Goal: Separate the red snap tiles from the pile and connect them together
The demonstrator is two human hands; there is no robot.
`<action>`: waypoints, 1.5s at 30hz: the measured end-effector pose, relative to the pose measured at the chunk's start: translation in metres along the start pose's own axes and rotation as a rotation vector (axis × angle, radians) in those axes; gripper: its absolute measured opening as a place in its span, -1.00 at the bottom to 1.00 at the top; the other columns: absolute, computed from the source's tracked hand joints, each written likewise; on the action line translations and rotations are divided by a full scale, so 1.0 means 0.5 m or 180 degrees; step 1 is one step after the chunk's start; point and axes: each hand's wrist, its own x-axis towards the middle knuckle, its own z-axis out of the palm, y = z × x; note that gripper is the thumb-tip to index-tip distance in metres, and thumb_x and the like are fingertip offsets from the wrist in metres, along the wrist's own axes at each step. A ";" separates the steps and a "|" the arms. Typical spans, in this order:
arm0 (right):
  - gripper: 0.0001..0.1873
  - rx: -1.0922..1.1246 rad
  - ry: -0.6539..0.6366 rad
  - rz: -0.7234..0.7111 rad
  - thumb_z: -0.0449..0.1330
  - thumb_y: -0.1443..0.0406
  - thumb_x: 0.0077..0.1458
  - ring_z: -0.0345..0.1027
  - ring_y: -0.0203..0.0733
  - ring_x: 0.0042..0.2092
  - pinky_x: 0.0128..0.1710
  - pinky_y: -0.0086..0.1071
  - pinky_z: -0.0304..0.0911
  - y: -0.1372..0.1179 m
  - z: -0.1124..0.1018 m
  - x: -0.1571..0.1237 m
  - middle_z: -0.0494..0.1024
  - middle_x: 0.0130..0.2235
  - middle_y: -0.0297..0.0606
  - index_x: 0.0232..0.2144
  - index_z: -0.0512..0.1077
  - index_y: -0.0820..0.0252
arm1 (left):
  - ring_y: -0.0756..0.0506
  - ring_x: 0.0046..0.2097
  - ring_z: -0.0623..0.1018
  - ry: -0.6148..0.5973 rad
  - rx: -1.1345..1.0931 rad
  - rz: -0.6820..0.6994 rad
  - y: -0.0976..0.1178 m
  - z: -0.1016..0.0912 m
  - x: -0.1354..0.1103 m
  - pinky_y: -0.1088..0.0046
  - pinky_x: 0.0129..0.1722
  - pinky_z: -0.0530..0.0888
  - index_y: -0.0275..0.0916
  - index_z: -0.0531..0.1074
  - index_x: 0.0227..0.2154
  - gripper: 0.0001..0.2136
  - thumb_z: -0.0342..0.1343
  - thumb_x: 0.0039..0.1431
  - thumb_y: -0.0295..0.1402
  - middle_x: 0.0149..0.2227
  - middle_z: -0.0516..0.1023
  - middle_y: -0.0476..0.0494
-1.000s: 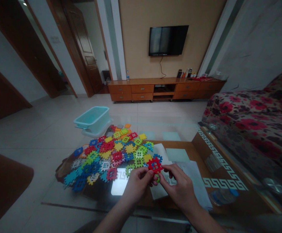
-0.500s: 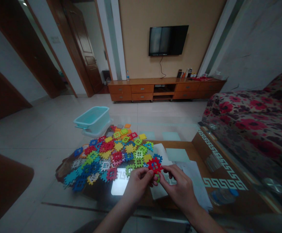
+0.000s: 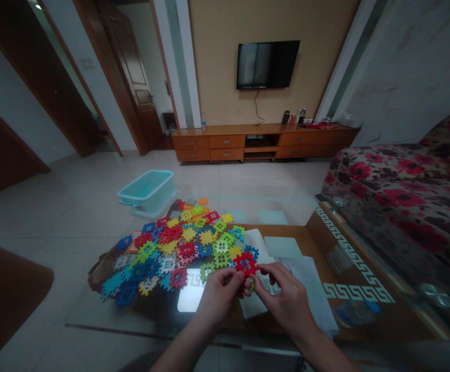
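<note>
My left hand [image 3: 221, 295] and my right hand [image 3: 287, 302] meet above a glass-topped table [image 3: 287, 235]. Between their fingertips is a red plastic waffle-block piece [image 3: 245, 264], and a small green piece [image 3: 251, 283] sits just below it, partly hidden by my fingers. Both hands appear to grip the red piece. To the left of my left hand lies a loose, overlapping pile of multicoloured waffle-block pieces [image 3: 178, 248], its nearest pieces almost touching my left fingers.
White papers [image 3: 306, 289] lie under my right hand, and a plastic bottle [image 3: 355, 313] lies near the table's front right. A turquoise plastic tub [image 3: 147, 192] stands on the tiled floor beyond the pile. A floral sofa [image 3: 403, 191] runs along the right.
</note>
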 end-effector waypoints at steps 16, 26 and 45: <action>-0.85 -0.0164 0.0202 -0.0035 0.18 0.37 0.15 0.31 -0.28 -0.44 -0.38 -0.39 0.31 0.002 0.017 0.011 0.50 -0.40 -0.30 -0.20 0.48 0.20 | -0.05 -0.39 0.54 0.0102 0.0018 -0.0123 0.010 0.004 0.012 0.47 -0.37 0.37 -0.33 0.53 -0.40 -0.59 0.21 0.08 0.00 -0.42 0.60 -0.14; -0.73 -0.0788 0.0245 0.0450 0.17 0.19 0.12 0.33 -0.22 -0.46 -0.39 -0.36 0.25 0.151 0.035 0.098 0.52 -0.45 -0.24 -0.30 0.57 0.26 | -0.04 -0.41 0.53 0.0163 -0.0021 -0.0437 0.005 0.011 0.024 0.48 -0.40 0.33 -0.37 0.51 -0.25 -0.54 0.23 -0.01 -0.01 -0.40 0.58 -0.17; -0.64 -0.1131 -0.0095 0.1306 0.13 0.16 0.11 0.46 -0.09 -0.29 -0.22 -0.33 0.26 0.403 0.152 0.187 0.61 -0.29 -0.04 -0.28 0.60 0.32 | -0.12 -0.28 0.54 -0.0218 0.0490 -0.0504 -0.007 0.055 0.028 0.33 -0.23 0.41 -0.30 0.49 -0.14 -0.61 0.18 0.09 -0.10 -0.33 0.59 -0.18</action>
